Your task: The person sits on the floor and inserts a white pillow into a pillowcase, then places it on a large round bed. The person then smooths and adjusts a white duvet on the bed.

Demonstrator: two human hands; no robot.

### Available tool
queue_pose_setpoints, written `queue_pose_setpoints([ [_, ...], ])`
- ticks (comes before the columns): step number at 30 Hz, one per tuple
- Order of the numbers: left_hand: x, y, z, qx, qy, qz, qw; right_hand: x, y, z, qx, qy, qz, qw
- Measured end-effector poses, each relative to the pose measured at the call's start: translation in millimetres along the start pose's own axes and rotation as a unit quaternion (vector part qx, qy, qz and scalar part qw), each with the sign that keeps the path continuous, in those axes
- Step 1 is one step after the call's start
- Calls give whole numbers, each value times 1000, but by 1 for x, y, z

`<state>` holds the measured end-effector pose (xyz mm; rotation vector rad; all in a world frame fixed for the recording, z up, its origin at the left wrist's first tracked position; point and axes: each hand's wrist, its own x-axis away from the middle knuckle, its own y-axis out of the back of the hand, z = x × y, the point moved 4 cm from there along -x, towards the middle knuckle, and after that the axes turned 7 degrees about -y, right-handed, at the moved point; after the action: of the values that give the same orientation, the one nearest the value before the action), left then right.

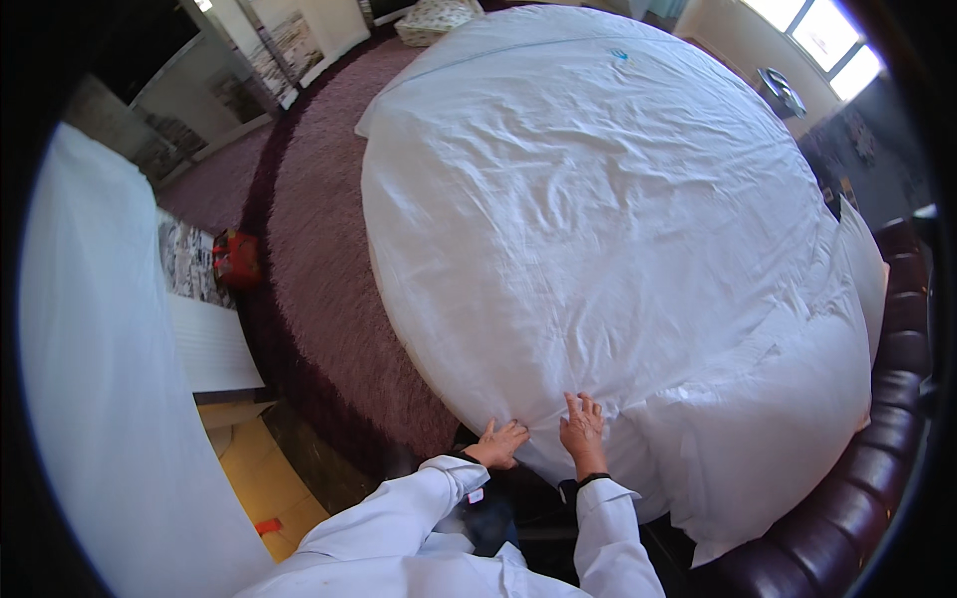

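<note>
A wrinkled white bed cover [478, 247] lies spread over a large bed. At its near edge rests my left hand [502, 444], fingers apart on the fabric. To the right of it, my right hand [583, 430] touches the cover with its fingers spread and palm down; small creases run out from the fingertips. Neither hand visibly grips the cloth. A white pillow [755, 426] lies at the bed's right side, beside my right hand, and another white pillow [863, 276] shows farther back.
A padded dark leather headboard [860, 478] curves along the right. A shaggy mauve rug [329, 261] borders the bed's left side. White hanging fabric [112, 359] fills the far left, near a red bag [238, 259]. A patterned cushioned item [434, 21] stands beyond the bed.
</note>
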<state>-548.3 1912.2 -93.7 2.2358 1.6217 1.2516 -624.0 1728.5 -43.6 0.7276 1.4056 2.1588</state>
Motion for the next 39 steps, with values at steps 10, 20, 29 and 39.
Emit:
queue_pose_setpoints([
  [10,0,0,-1,33,26,-120,992,178,-84,-37,88,-79,270,956],
  [20,15,43,72,-119,92,-174,973,54,-41,66,-137,25,84,987],
  [29,66,48,139,-82,-72,-86,990,-99,-93,237,-5,-7,-16,1000],
  [39,275,130,339,216,154,-170,949,-72,-138,291,29,-181,171,968],
])
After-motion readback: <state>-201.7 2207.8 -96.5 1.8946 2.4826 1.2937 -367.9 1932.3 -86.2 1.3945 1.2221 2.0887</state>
